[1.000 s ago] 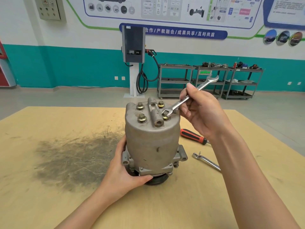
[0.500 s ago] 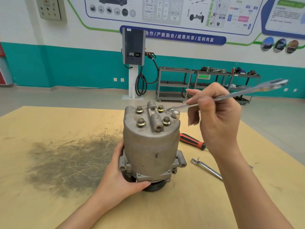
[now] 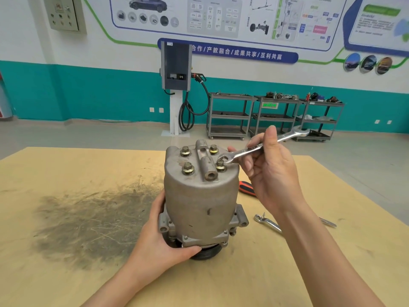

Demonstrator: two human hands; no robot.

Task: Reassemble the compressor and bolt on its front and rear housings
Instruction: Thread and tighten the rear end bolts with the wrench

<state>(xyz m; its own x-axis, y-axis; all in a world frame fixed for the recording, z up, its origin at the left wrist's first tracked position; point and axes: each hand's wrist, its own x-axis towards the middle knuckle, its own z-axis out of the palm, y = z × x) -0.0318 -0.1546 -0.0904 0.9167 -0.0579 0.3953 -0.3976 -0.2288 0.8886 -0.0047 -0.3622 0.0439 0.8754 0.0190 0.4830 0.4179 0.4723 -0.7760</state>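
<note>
The grey metal compressor [image 3: 200,196] stands upright on the wooden table [image 3: 66,273], pulley end down. Several brass-washered bolts stick up from its top housing. My left hand [image 3: 161,244] grips the lower flange at the front left. My right hand [image 3: 272,169] holds a silver combination wrench [image 3: 261,147] by the middle of its shaft. The wrench's ring end sits over the front right bolt [image 3: 221,165], and its open end points away to the right.
A red-and-black screwdriver [image 3: 246,188] lies on the table behind my right wrist. A second wrench [image 3: 265,221] lies to the right of the compressor. A dark greasy smear [image 3: 88,218] covers the table on the left. Tool carts [image 3: 274,116] stand by the far wall.
The wrench swung out to the right and lifted off half a second ago. Now its ring end is back down over the front right bolt.
</note>
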